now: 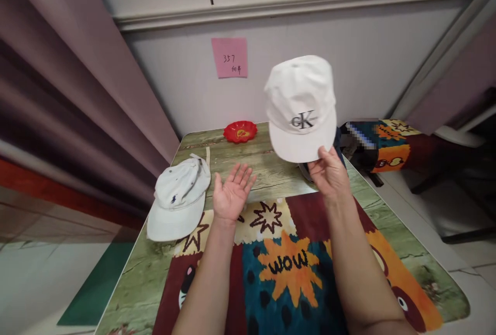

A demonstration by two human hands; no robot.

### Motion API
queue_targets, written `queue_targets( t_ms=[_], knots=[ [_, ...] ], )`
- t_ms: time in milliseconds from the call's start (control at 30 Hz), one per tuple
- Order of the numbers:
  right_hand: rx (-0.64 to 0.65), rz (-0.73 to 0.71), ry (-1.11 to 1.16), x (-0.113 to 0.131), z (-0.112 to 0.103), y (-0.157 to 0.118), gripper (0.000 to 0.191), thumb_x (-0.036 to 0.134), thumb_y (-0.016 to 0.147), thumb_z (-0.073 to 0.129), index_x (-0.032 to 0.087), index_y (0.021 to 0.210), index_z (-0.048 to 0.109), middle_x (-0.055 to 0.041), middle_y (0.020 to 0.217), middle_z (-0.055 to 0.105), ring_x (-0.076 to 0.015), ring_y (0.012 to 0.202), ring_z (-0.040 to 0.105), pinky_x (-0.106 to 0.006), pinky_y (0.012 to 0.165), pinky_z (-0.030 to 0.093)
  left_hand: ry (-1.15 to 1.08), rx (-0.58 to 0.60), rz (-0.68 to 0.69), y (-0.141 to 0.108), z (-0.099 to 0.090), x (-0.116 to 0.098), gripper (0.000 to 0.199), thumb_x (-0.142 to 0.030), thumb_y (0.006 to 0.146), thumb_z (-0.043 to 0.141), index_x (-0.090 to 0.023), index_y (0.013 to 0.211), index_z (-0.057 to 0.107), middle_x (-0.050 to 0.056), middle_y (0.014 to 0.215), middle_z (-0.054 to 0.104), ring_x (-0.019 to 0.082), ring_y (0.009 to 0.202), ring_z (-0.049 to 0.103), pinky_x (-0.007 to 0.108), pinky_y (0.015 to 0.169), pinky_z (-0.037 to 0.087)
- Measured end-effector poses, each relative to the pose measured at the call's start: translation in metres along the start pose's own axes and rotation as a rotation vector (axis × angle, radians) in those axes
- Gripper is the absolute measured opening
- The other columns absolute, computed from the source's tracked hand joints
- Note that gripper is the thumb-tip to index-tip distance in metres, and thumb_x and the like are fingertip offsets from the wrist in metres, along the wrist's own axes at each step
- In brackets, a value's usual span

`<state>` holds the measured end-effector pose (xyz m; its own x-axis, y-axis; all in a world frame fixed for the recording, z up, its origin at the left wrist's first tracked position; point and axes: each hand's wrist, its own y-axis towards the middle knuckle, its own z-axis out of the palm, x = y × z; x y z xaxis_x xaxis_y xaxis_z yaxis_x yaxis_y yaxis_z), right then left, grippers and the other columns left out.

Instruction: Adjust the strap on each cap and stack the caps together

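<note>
Head view, looking forward and down. The right hand (329, 172) is pinching the brim edge of a white logo cap (301, 105) between thumb and fingers and is holding it up in the air, crown uppermost and front panel turned toward the camera, so that the cap is hanging clear above the far right part of the surface (267, 164). The left hand (231, 195) is lying released, palm up and fingers spread, gripping nothing; it is hovering just over the surface or resting on it, and the view does not settle which. The held cap is sitting up and to the right of this open palm, with its brim-to-crown axis running nearly vertical, brim downward toward the right hand. A second, pale cap (179, 198) is lying on the surface just beside the left hand, on its outer side, brim toward the near edge and strap toward the wall; the left hand is clearly the nearer of the two to it. A colourful comic-print mat (290, 268) is covering the near half of the surface beneath both forearms. A small red dish (240, 131) is sitting at the far edge, below a pink note (229, 57) stuck on the wall. Something dark, possibly another cap, is showing partly behind the right hand
</note>
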<state>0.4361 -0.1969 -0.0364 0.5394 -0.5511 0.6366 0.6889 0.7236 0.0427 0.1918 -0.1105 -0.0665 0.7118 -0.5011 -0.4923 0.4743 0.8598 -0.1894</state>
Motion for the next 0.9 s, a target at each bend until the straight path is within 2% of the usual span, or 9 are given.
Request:
queue_targets(
  t_ms=[100, 200, 267, 367, 500, 600, 733, 800, 900],
  knots=[
    [-0.186, -0.117, -0.102, 0.01, -0.047, 0.029, 0.029, 0.014, 0.077, 0.074, 0.021, 0.105, 0.071, -0.0008, 0.105, 0.078, -0.0124, 0.095, 0.073, -0.026, 0.088, 0.06, 0.069, -0.011, -0.054, 0.006, -0.013, 0.011, 0.062, -0.056, 0.103, 0.033, -0.01, 0.132, 0.062, 0.02, 0.12, 0.074, 0.028, 0.11, 0.072, 0.05, 0.104, 0.052],
    [-0.471, -0.093, -0.213, 0.01, -0.086, 0.047, 0.026, 0.009, 0.073, 0.073, 0.018, 0.097, 0.071, 0.0, 0.09, 0.076, -0.0119, 0.078, 0.072, -0.026, 0.076, 0.063, 0.202, -0.066, -0.106, 0.011, -0.027, 0.018, 0.056, -0.054, 0.104, 0.035, -0.01, 0.122, 0.066, 0.019, 0.115, 0.075, 0.026, 0.1, 0.074, 0.045, 0.095, 0.057],
    [-0.563, -0.081, -0.247, 0.008, -0.1, 0.052, 0.024, 0.008, 0.073, 0.072, 0.017, 0.096, 0.071, -0.0001, 0.086, 0.075, -0.0124, 0.074, 0.071, -0.026, 0.071, 0.063, 0.292, -0.102, -0.121, 0.013, -0.033, 0.022, 0.053, -0.053, 0.103, 0.038, -0.01, 0.116, 0.067, 0.018, 0.114, 0.075, 0.024, 0.095, 0.075, 0.041, 0.091, 0.058],
    [-0.574, -0.109, -0.232, 0.005, -0.103, 0.054, 0.023, 0.009, 0.077, 0.067, 0.017, 0.099, 0.071, -0.0011, 0.089, 0.075, -0.0122, 0.074, 0.071, -0.024, 0.067, 0.063, 0.387, -0.124, -0.113, 0.015, -0.036, 0.026, 0.05, -0.054, 0.102, 0.044, -0.01, 0.111, 0.067, 0.018, 0.11, 0.075, 0.021, 0.089, 0.075, 0.037, 0.088, 0.058],
    [-0.475, -0.19, -0.124, 0.008, -0.097, 0.057, 0.03, 0.014, 0.079, 0.069, 0.019, 0.109, 0.071, -0.0029, 0.103, 0.077, -0.0138, 0.088, 0.073, -0.028, 0.078, 0.064, 0.469, -0.122, -0.082, 0.015, -0.038, 0.032, 0.048, -0.053, 0.101, 0.048, -0.009, 0.109, 0.067, 0.019, 0.107, 0.075, 0.021, 0.088, 0.074, 0.038, 0.089, 0.058],
    [-0.432, -0.221, -0.153, 0.008, -0.098, 0.061, 0.038, 0.021, 0.077, 0.073, 0.02, 0.114, 0.07, -0.0037, 0.108, 0.076, -0.0157, 0.093, 0.073, -0.031, 0.082, 0.063, 0.591, -0.11, 0.018, 0.012, -0.043, 0.042, 0.043, -0.051, 0.097, 0.057, -0.01, 0.108, 0.066, 0.017, 0.103, 0.074, 0.022, 0.088, 0.074, 0.04, 0.09, 0.058],
    [-0.552, -0.169, -0.333, 0.0, -0.102, 0.065, 0.036, 0.026, 0.072, 0.076, 0.016, 0.107, 0.071, -0.0046, 0.099, 0.076, -0.0158, 0.084, 0.072, -0.03, 0.074, 0.064, 0.829, -0.057, 0.212, 0.008, -0.052, 0.055, 0.04, -0.048, 0.088, 0.07, -0.014, 0.108, 0.066, 0.011, 0.101, 0.073, 0.02, 0.086, 0.072, 0.037, 0.086, 0.058],
    [-0.585, -0.147, -0.377, -0.004, -0.105, 0.067, 0.037, 0.026, 0.07, 0.076, 0.014, 0.104, 0.071, -0.0054, 0.096, 0.075, -0.0162, 0.08, 0.071, -0.031, 0.071, 0.064, 0.932, -0.028, 0.247, 0.007, -0.054, 0.058, 0.041, -0.05, 0.088, 0.069, -0.015, 0.107, 0.067, 0.01, 0.099, 0.073, 0.019, 0.085, 0.072, 0.036, 0.085, 0.058],
    [-0.625, -0.132, -0.448, -0.003, -0.11, 0.071, 0.044, 0.026, 0.069, 0.076, 0.013, 0.11, 0.068, -0.0057, 0.095, 0.074, -0.0162, 0.078, 0.07, -0.03, 0.067, 0.063, 1.001, -0.013, 0.267, 0.006, -0.053, 0.059, 0.041, -0.052, 0.087, 0.068, -0.015, 0.105, 0.067, 0.009, 0.096, 0.073, 0.02, 0.084, 0.071, 0.036, 0.083, 0.058]
  ],
)
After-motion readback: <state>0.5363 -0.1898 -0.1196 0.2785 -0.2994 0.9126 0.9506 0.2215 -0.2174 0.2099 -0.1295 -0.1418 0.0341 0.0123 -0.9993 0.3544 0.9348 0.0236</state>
